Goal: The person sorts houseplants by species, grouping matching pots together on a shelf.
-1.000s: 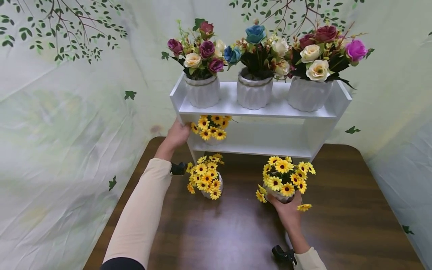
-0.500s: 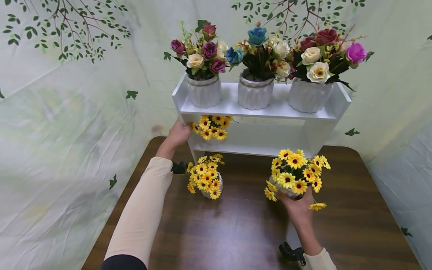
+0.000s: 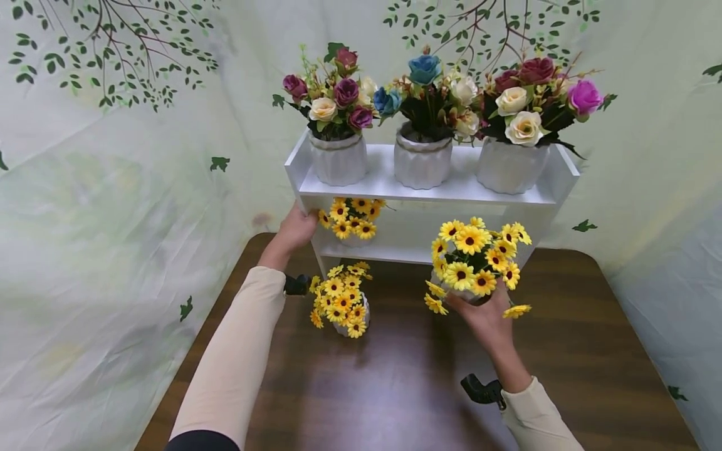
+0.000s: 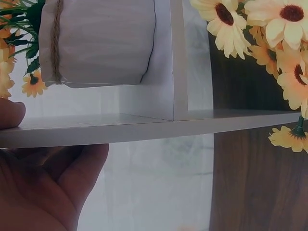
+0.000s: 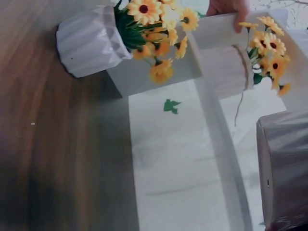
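My left hand [image 3: 298, 227] grips the left side panel of a white two-tier shelf [image 3: 380, 168]. The left wrist view shows its thumb on one face of the panel [image 4: 139, 131] and fingers [image 4: 79, 178] on the other. A white pot of yellow daisy-like flowers [image 3: 472, 258] is in my right hand [image 3: 489, 318], raised before the right part of the lower tier. At the right edge of the right wrist view, that pot [image 5: 288, 168] looks large and tilted. On the lower tier's left end stands a similar yellow flower pot [image 3: 355, 220], partly hidden by the upper board.
Another yellow flower pot [image 3: 341, 300] stands on the brown wooden table [image 3: 389, 388], in front of the shelf's left end. Along the top tier are white pots of roses, one at left [image 3: 338, 160], one in the middle [image 3: 423, 163] and one at right [image 3: 510, 166].
My right hand first shifted right with the flower pot, then rose and came back left toward the shelf. My left hand has stayed on the side panel.
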`<action>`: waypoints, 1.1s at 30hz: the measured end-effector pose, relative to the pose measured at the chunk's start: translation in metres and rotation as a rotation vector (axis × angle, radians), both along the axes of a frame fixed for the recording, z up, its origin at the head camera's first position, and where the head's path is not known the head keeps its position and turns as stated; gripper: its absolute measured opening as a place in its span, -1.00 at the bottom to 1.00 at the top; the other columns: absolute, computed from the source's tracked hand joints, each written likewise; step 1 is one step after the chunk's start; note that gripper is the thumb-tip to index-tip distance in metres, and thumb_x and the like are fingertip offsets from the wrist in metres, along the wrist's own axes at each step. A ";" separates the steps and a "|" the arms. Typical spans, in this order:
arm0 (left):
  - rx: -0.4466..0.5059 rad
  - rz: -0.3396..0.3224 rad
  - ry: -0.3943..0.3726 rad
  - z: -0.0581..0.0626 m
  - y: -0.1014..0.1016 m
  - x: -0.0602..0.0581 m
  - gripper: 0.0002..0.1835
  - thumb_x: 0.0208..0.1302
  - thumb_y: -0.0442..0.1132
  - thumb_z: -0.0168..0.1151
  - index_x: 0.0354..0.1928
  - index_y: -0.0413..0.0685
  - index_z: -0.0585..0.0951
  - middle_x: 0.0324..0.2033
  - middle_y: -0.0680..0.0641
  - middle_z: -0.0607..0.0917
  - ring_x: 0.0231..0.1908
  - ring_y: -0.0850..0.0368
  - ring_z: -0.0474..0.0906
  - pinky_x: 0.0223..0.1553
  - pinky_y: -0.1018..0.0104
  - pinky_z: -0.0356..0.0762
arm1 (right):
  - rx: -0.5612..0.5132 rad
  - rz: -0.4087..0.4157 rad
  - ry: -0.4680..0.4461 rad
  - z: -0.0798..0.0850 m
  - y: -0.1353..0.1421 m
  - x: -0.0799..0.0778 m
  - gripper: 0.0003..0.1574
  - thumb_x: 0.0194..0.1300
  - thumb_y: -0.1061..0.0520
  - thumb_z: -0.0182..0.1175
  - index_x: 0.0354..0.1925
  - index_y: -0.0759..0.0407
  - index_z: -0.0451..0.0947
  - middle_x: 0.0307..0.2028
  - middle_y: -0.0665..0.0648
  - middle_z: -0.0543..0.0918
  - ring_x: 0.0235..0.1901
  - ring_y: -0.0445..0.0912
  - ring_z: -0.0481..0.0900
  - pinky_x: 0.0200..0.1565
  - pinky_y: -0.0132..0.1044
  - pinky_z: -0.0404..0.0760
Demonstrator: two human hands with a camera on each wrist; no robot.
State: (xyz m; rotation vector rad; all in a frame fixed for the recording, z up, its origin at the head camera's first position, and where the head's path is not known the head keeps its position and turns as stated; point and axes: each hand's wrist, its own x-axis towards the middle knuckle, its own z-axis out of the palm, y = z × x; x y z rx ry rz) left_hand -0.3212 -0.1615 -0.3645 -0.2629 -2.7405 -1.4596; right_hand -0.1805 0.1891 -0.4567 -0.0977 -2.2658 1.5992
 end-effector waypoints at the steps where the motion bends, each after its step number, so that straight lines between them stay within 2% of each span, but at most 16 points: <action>1: -0.004 0.004 0.000 0.000 -0.001 0.001 -0.45 0.52 -0.21 -0.21 0.49 -0.10 0.09 0.39 -0.32 0.31 0.32 -0.32 0.35 0.31 -0.26 0.36 | 0.004 0.017 0.012 0.002 -0.002 -0.003 0.10 -0.07 0.14 0.57 0.39 -0.11 0.27 0.25 0.00 0.54 0.22 -0.20 0.46 0.25 -0.25 0.41; 6: 0.002 -0.006 -0.001 0.001 -0.004 0.003 -0.45 0.51 -0.23 -0.20 0.48 -0.11 0.10 0.39 -0.32 0.32 0.31 -0.32 0.35 0.31 -0.26 0.35 | 0.039 0.073 0.066 0.010 -0.009 -0.019 0.06 -0.07 0.08 0.58 0.36 0.00 0.31 0.24 0.05 0.55 0.23 -0.11 0.48 0.27 -0.14 0.42; 12: 0.011 -0.004 0.006 0.000 -0.003 0.002 -0.46 0.51 -0.24 -0.20 0.47 -0.12 0.11 0.38 -0.33 0.33 0.30 -0.32 0.36 0.30 -0.26 0.37 | 0.067 0.100 0.053 0.019 -0.017 -0.038 0.09 -0.04 -0.02 0.57 0.37 0.06 0.24 0.23 0.13 0.52 0.24 -0.01 0.47 0.27 0.05 0.43; 17: 0.018 -0.006 0.015 0.000 -0.003 0.002 -0.48 0.50 -0.26 -0.20 0.45 -0.16 0.12 0.35 -0.35 0.34 0.29 -0.35 0.38 0.27 -0.26 0.40 | 0.077 0.120 0.010 0.025 -0.024 -0.054 0.16 -0.02 -0.07 0.55 0.43 0.02 0.17 0.32 0.17 0.44 0.33 0.06 0.39 0.33 0.12 0.37; 22: 0.015 0.000 0.012 0.000 -0.002 0.002 -0.47 0.50 -0.25 -0.20 0.46 -0.15 0.12 0.35 -0.35 0.34 0.27 -0.35 0.40 0.24 -0.27 0.44 | 0.104 0.161 -0.058 0.031 -0.032 -0.070 0.07 -0.02 -0.12 0.52 0.37 0.13 0.28 0.27 0.21 0.51 0.29 0.08 0.44 0.30 0.10 0.41; 26: 0.015 -0.001 0.011 0.000 -0.002 0.003 -0.45 0.50 -0.24 -0.19 0.47 -0.13 0.10 0.36 -0.34 0.33 0.27 -0.36 0.40 0.22 -0.28 0.45 | 0.113 0.179 -0.090 0.033 -0.040 -0.085 0.05 -0.01 -0.14 0.50 0.35 0.12 0.29 0.26 0.17 0.51 0.26 0.05 0.46 0.27 0.05 0.46; 28: 0.018 -0.001 0.013 0.001 -0.002 0.003 -0.45 0.50 -0.25 -0.19 0.48 -0.12 0.09 0.37 -0.34 0.33 0.27 -0.36 0.40 0.22 -0.28 0.46 | 0.131 0.175 -0.112 0.034 -0.044 -0.091 -0.04 -0.01 -0.17 0.49 0.26 0.13 0.35 0.16 0.17 0.57 0.17 0.04 0.51 0.20 0.02 0.51; 30: 0.025 0.001 0.016 0.001 -0.002 0.003 -0.44 0.49 -0.26 -0.19 0.48 -0.12 0.09 0.36 -0.34 0.32 0.27 -0.36 0.40 0.21 -0.28 0.46 | 0.102 0.198 -0.147 0.036 -0.048 -0.097 -0.18 0.05 -0.18 0.44 0.16 0.14 0.38 0.07 0.10 0.56 0.11 -0.01 0.50 0.18 -0.04 0.49; 32: 0.030 0.003 0.017 0.001 -0.002 0.003 -0.44 0.48 -0.27 -0.19 0.48 -0.12 0.08 0.36 -0.34 0.33 0.27 -0.36 0.40 0.21 -0.28 0.46 | 0.106 0.185 -0.159 0.037 -0.051 -0.102 -0.33 0.05 -0.18 0.44 0.00 0.07 0.41 -0.10 -0.04 0.55 0.00 -0.07 0.50 0.12 -0.09 0.50; 33: 0.032 0.001 0.019 0.002 -0.002 0.003 -0.44 0.48 -0.28 -0.19 0.48 -0.11 0.08 0.36 -0.34 0.33 0.26 -0.36 0.40 0.21 -0.29 0.46 | 0.110 0.170 -0.177 0.038 -0.053 -0.104 -0.41 0.03 -0.20 0.44 -0.14 0.07 0.43 -0.26 -0.06 0.52 -0.10 -0.07 0.49 0.06 -0.10 0.51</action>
